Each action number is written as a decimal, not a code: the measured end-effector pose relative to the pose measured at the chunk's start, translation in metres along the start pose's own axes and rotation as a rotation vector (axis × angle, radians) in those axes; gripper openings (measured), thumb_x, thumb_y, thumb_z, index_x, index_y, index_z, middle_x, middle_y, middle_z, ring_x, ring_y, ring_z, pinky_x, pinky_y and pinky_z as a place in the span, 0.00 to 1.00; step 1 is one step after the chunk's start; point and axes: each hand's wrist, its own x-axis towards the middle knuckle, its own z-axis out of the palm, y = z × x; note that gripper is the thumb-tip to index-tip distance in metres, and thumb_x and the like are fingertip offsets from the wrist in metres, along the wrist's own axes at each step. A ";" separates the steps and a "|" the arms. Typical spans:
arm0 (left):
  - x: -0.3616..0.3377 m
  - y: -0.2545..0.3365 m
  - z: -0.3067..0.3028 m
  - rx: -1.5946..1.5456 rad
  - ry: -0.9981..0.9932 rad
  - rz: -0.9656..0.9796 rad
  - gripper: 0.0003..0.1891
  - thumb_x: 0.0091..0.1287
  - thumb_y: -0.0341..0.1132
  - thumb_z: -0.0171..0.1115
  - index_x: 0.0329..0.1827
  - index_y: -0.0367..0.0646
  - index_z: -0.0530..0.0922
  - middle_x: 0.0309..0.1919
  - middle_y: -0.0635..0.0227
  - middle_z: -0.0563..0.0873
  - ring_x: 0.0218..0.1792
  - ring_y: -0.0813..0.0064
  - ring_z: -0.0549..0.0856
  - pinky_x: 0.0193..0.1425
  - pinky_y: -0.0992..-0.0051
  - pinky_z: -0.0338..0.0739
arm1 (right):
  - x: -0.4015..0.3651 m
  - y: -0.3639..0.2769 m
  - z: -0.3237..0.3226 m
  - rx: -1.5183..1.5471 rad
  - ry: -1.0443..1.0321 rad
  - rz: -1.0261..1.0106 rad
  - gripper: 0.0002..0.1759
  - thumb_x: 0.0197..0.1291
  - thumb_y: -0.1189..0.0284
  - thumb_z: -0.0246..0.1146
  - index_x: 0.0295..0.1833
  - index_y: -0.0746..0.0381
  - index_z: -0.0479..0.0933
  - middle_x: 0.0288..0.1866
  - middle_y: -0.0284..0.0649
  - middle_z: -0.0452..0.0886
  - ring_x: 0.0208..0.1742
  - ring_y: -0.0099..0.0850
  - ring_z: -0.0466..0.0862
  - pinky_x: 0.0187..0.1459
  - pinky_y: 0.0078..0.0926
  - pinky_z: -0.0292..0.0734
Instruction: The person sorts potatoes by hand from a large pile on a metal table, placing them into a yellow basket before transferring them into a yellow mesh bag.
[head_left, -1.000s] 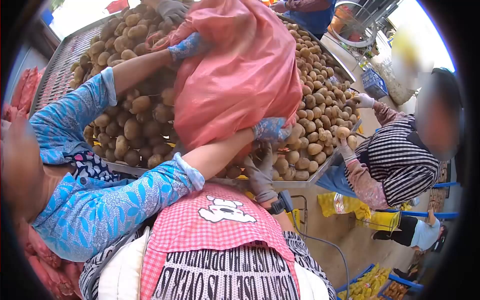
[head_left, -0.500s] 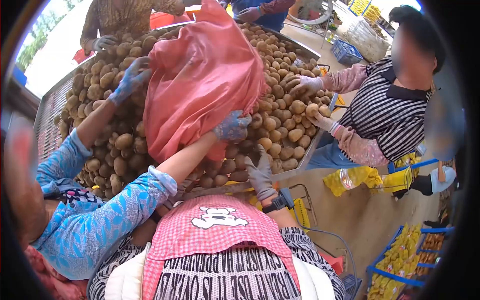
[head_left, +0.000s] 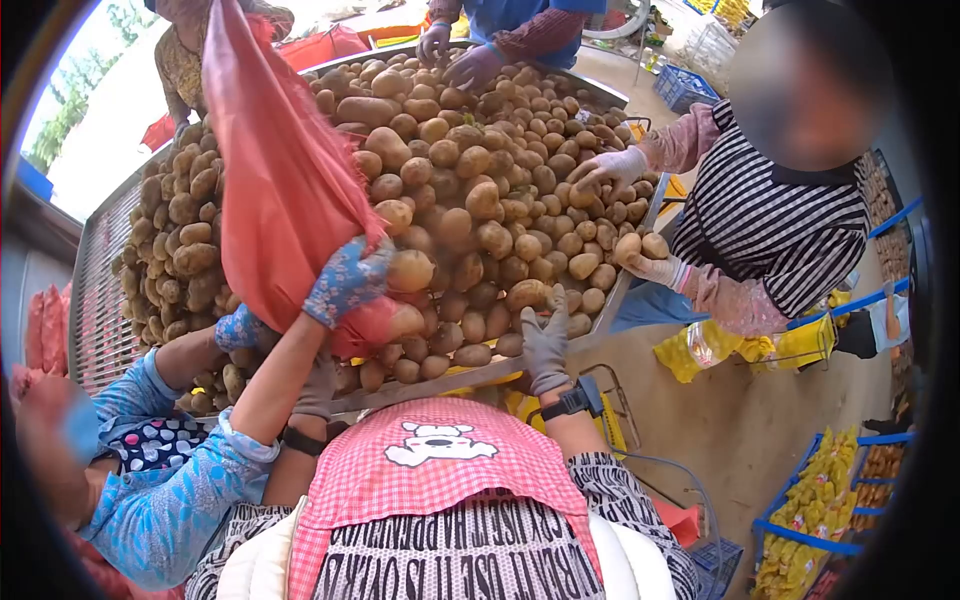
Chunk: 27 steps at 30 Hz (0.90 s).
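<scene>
My right hand (head_left: 545, 348), in a grey glove, reaches over the table's front rim to the edge of a heap of potatoes (head_left: 470, 230). Its fingers are spread, with nothing visibly held. My left hand (head_left: 318, 388), also grey-gloved, is at the front rim on the left, mostly hidden behind a co-worker's forearm; its fingers do not show. That co-worker, in blue patterned gloves (head_left: 348, 280), has hold of a red mesh sack (head_left: 275, 190) above the potatoes.
A co-worker in a striped top (head_left: 770, 210) handles potatoes on the right. Two more people stand across the table. Yellow bags (head_left: 700, 350) and blue racks (head_left: 800, 535) are at the right. The metal table rim (head_left: 440, 385) runs before me.
The co-worker has pulled the red sack to the left, and more potatoes now lie exposed in the middle. My right hand has shifted slightly right.
</scene>
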 end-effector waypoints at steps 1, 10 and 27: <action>-0.012 -0.015 0.001 0.297 -0.134 0.014 0.12 0.67 0.28 0.56 0.50 0.36 0.81 0.44 0.60 0.84 0.47 0.70 0.83 0.45 0.72 0.79 | 0.003 0.007 0.000 0.003 -0.003 0.002 0.40 0.67 0.67 0.66 0.80 0.63 0.57 0.69 0.45 0.72 0.63 0.34 0.76 0.64 0.29 0.73; -0.133 -0.032 -0.031 -1.191 0.386 -1.756 0.21 0.77 0.34 0.54 0.69 0.33 0.70 0.61 0.55 0.80 0.64 0.68 0.78 0.69 0.69 0.71 | 0.004 0.019 0.014 -0.353 -0.049 -0.153 0.51 0.59 0.58 0.72 0.80 0.67 0.55 0.80 0.61 0.57 0.81 0.53 0.57 0.80 0.42 0.53; -0.087 0.055 -0.099 -1.514 0.045 -1.088 0.29 0.61 0.36 0.74 0.65 0.39 0.75 0.65 0.54 0.76 0.65 0.55 0.77 0.73 0.63 0.70 | -0.020 -0.042 0.037 -0.512 -0.286 -0.304 0.59 0.44 0.54 0.81 0.79 0.59 0.59 0.75 0.57 0.57 0.74 0.53 0.64 0.74 0.44 0.61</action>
